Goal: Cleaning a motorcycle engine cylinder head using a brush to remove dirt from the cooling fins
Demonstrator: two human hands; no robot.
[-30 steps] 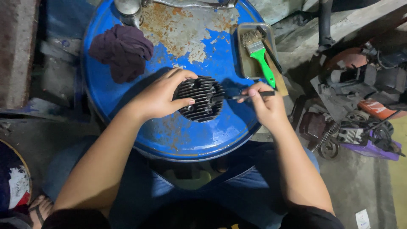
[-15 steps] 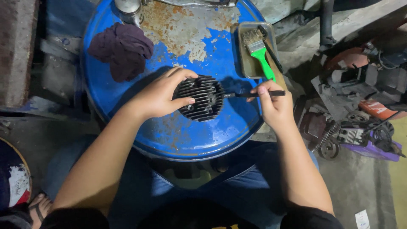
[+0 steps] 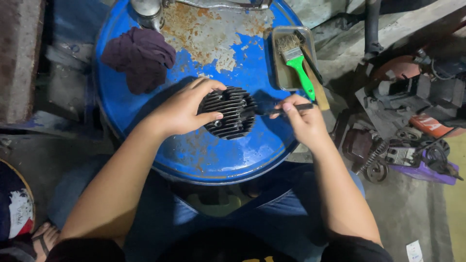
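A round black finned engine cylinder head (image 3: pixel 233 115) lies on the rusty top of a blue drum (image 3: pixel 228 160). My left hand (image 3: pixel 187 109) grips its left side, thumb across the fins. In my right hand (image 3: pixel 303 121) is a thin black tool (image 3: pixel 272 111), held level with its tip at the right edge of the finned part.
A dark purple rag (image 3: pixel 141 58) lies at the drum's back left. A metal tray (image 3: pixel 284 77) at the back right holds a green-handled paintbrush (image 3: pixel 298 65). Engine parts and a spring (image 3: pixel 388 150) crowd the floor on the right. A metal fitting (image 3: pixel 145 9) sits at the drum's far edge.
My right hand has shifted the black tool a little toward the finned part. My left hand keeps its hold in the same place.
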